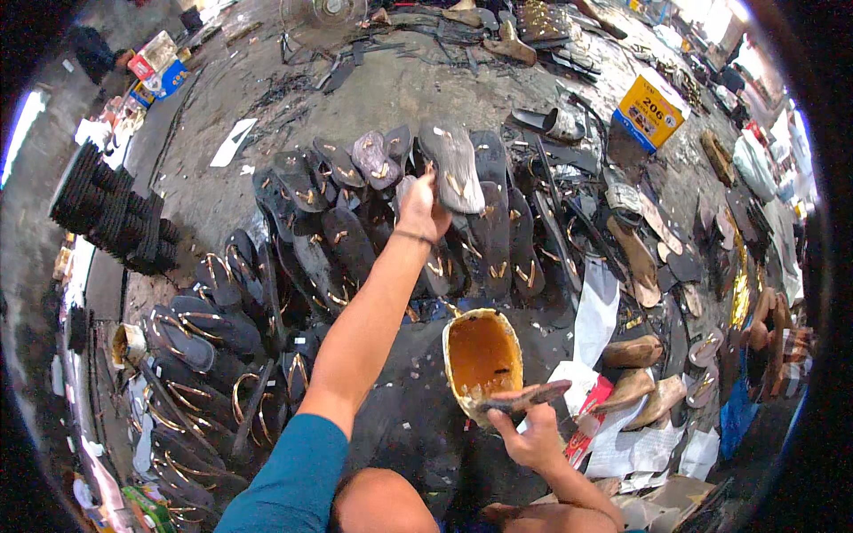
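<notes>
Here, at 12 o'clock, my left hand (421, 211) pinches the left edge of a grey sandal (455, 169), a fingertip lying along that edge while the other fingers are mostly hidden. At 5 o'clock, my right hand (536, 441) has thumb and fingers pressed around a dark flat piece (544, 393). That piece crosses above the near rim of a tub (448, 357), and I can't tell whether the 2 touch. Amber stuff (484, 351) coats the inside of the tub, which sits just beyond my right hand.

Around the grey sandal, dark sandals (348, 242) stand close together in an arc from 11 to 1 o'clock. More sandals with gold straps (191, 338) crowd 8 o'clock. A black stack (115, 213) leans just past 9. Farther out, a yellow-and-blue box (651, 107) sits at 2, shoe lasts (659, 401) lie near white papers (635, 451) at 4, and a round fan (322, 19) shows at 11.
</notes>
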